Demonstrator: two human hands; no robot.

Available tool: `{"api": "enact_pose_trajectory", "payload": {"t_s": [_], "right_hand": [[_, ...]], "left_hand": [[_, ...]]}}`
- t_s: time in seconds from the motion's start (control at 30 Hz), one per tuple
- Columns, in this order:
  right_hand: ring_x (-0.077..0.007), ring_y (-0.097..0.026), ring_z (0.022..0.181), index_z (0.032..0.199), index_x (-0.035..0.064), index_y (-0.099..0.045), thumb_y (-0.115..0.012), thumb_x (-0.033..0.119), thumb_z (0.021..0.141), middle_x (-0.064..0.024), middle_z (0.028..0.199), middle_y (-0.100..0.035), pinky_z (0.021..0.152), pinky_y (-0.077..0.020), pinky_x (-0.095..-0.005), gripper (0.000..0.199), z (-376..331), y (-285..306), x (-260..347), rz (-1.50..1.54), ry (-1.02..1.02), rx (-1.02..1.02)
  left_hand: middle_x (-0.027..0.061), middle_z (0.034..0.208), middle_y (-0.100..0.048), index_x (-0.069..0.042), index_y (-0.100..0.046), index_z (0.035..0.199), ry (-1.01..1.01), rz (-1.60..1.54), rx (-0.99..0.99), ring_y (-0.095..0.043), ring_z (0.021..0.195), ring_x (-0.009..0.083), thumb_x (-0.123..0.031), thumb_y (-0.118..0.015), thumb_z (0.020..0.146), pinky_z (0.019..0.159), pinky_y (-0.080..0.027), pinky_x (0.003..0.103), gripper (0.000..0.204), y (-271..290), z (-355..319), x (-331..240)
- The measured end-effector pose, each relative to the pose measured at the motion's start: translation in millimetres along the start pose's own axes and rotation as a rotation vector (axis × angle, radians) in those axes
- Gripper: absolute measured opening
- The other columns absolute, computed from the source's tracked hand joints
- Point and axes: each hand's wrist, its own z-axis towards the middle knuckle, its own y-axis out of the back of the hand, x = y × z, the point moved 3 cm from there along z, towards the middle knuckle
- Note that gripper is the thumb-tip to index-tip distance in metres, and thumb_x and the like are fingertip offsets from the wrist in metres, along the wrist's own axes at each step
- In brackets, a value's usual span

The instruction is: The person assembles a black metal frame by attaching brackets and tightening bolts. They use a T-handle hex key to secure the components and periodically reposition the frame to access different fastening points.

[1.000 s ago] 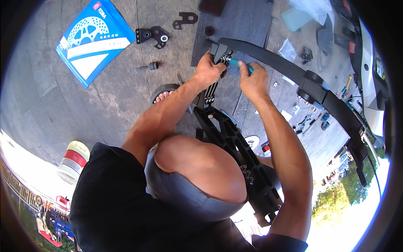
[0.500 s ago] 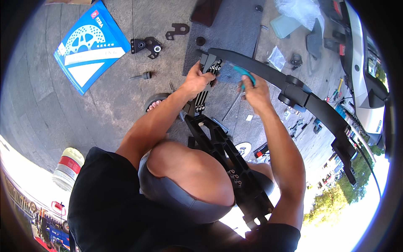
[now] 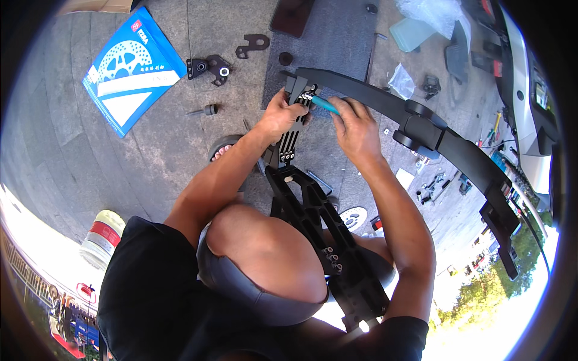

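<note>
My left hand is closed around the upper end of a black slotted bracket, which has rows of silver bolts at both ends. From the right, my right hand grips a teal-handled screwdriver. Its tip meets the upper bolts, beside the left fingers; the exact contact is too small to make out. A long black curved bar runs from the bracket's top to the right. Below, a black openwork frame stretches from the bracket down past my knees.
On the paving lie a blue package, dark metal plates and a bolt-like part. A grey mat bears a dark tablet-like slab. Plastic wrap and a silver disc are to the right; a white bucket stands left.
My right hand has moved slightly left, and the screwdriver's tip has come onto the upper bolts of the bracket. My left hand keeps its hold on the bracket.
</note>
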Motion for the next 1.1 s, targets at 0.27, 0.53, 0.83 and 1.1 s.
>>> {"api": "enact_pose_trajectory", "payload": {"t_s": [0.27, 0.53, 0.83, 1.1], "right_hand": [[-0.0333, -0.059, 0.096, 0.113, 0.0105, -0.064, -0.068, 0.004, 0.079, -0.0123, 0.103, -0.059, 0.079, -0.0519, -0.0418, 0.034, -2.3, -3.2, 0.4, -0.147, 0.089, 0.053], [-0.0327, -0.059, 0.094, 0.111, 0.0106, -0.064, -0.067, 0.004, 0.079, -0.0113, 0.100, -0.058, 0.079, -0.0519, -0.0425, 0.033, -1.0, -3.6, 7.9, -0.157, 0.026, 0.029], [-0.0350, -0.058, 0.093, 0.113, 0.0102, -0.061, -0.064, 0.003, 0.081, -0.0130, 0.098, -0.056, 0.077, -0.0517, -0.0439, 0.033, 2.7, -3.7, 16.3, -0.213, -0.013, 0.074], [-0.0369, -0.056, 0.098, 0.112, 0.0057, -0.060, -0.062, -0.002, 0.080, -0.0161, 0.105, -0.055, 0.082, -0.0497, -0.0447, 0.033, -1.7, -7.7, 16.6, -0.114, 0.019, 0.059]], "left_hand": [[0.0134, 0.091, -0.062, 0.001, -0.048, 0.110, -0.006, 0.033, 0.028, -0.062, 0.071, 0.0215, 0.005, -0.055, 0.081, 0.062, -0.052, 0.035, 0.031, 5.4, 3.1, 5.7], [0.0118, 0.085, -0.061, 0.001, -0.048, 0.110, -0.005, 0.024, 0.012, -0.062, 0.070, 0.0211, 0.003, -0.057, 0.081, 0.061, -0.051, 0.033, 0.030, 2.7, 0.3, 3.0], [0.0117, 0.085, -0.061, 0.002, -0.049, 0.107, -0.032, 0.040, 0.021, -0.061, 0.068, 0.0212, 0.002, -0.057, 0.080, 0.062, -0.050, 0.033, 0.028, 4.0, 2.5, 4.1], [0.0115, 0.085, -0.060, 0.001, -0.047, 0.108, -0.026, 0.011, 0.029, -0.060, 0.068, 0.0206, 0.005, -0.055, 0.080, 0.060, -0.049, 0.033, 0.030, 5.6, 4.3, 9.2]]}}
